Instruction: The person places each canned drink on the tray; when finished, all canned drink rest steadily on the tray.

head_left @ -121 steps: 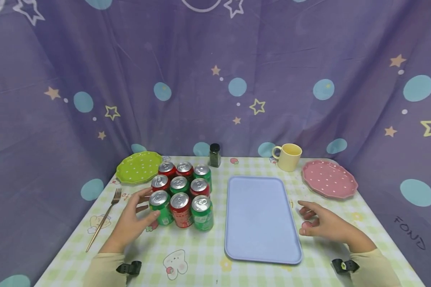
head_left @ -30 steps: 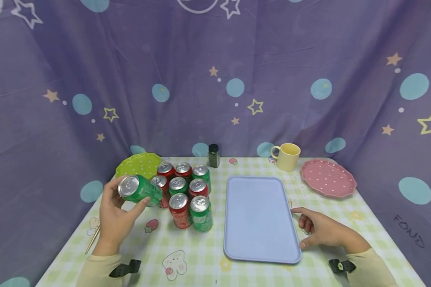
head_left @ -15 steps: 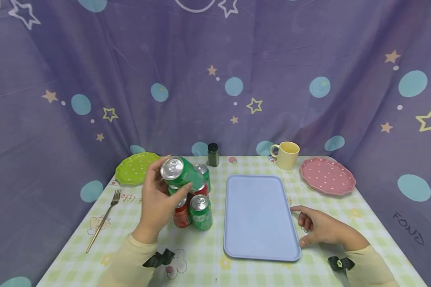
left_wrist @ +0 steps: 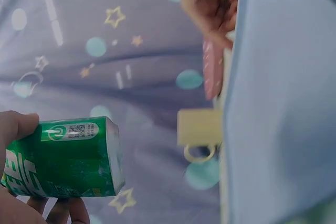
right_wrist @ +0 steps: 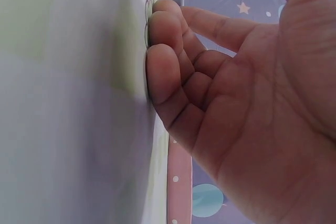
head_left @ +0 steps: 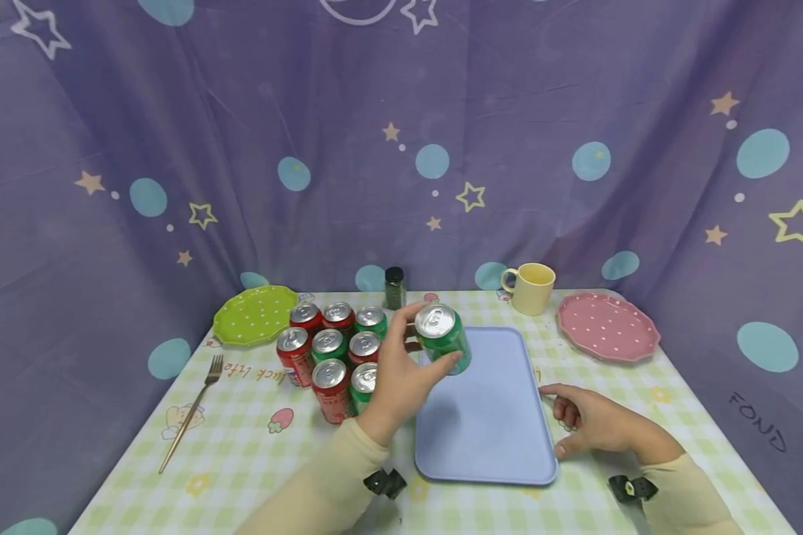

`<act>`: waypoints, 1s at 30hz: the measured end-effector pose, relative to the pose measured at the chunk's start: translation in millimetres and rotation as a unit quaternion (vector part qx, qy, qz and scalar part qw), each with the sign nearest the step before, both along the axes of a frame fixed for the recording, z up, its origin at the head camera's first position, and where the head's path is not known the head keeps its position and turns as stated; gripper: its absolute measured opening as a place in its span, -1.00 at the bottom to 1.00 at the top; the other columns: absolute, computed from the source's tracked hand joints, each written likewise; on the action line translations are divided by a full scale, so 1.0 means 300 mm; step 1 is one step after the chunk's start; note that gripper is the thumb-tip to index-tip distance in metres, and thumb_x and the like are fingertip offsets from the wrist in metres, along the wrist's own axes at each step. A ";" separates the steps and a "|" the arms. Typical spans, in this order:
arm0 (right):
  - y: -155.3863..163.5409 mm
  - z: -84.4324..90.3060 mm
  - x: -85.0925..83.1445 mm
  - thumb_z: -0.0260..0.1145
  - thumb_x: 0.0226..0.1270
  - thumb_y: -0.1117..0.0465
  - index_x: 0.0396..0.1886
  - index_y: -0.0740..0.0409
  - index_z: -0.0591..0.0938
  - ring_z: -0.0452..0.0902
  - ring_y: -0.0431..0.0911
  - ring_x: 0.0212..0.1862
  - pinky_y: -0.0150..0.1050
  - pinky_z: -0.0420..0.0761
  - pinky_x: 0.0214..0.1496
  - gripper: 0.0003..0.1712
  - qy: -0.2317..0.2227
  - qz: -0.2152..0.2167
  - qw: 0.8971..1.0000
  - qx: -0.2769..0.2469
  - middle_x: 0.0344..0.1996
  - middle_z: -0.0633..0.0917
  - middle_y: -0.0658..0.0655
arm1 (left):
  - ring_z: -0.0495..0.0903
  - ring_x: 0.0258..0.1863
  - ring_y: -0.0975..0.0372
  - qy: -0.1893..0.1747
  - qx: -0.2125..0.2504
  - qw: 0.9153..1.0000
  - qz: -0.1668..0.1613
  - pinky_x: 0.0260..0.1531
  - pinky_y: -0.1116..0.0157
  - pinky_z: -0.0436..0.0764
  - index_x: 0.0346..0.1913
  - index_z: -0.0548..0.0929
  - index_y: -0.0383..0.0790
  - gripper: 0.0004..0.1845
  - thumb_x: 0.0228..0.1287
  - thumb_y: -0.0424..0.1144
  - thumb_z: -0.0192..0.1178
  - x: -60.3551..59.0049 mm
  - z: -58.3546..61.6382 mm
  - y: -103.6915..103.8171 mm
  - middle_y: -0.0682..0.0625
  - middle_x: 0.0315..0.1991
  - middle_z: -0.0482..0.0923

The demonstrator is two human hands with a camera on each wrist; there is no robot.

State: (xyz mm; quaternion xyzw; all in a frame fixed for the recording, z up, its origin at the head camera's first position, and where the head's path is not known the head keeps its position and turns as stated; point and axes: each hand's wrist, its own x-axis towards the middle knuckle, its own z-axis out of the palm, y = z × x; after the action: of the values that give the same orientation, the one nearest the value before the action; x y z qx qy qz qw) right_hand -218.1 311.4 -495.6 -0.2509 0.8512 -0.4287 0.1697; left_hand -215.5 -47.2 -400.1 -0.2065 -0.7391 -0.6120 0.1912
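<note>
Holding green can [head_left: 444,339] tilted above tray's [head_left: 488,438] far-left corner, left hand [head_left: 401,375] wrapped round it. Tray bare; eight cans [head_left: 331,349] left clustered. Right hand [head_left: 592,427] loosely curled on table beside tray.

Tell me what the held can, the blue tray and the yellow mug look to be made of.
Green can in the left hand: thin metal, likely aluminium, with a bare silvery top and glossy printed wall. Blue tray: probably plastic, smooth, matte, one even colour. Yellow mug: looks like glazed ceramic, thick-walled, though plastic is possible.
</note>
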 end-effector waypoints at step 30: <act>0.004 0.002 -0.002 0.75 -0.05 0.14 0.46 0.44 0.36 0.48 -0.08 -0.26 -0.32 0.55 -0.26 0.13 0.016 -0.001 1.000 0.008 -0.24 0.55 0.17 | 0.59 0.08 0.24 -0.154 -0.105 0.982 -0.043 0.11 0.21 0.63 0.34 0.49 0.06 -0.21 0.07 -0.30 0.65 -0.280 -0.201 0.310 0.11 0.20 0.54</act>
State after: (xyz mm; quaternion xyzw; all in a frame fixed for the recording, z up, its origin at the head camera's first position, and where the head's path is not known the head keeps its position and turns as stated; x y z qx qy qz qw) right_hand -218.8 312.5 -495.1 -0.2558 0.8576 -0.4175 0.1578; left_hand -299.5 45.9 -460.3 -0.1604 -0.8103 -0.5630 0.0261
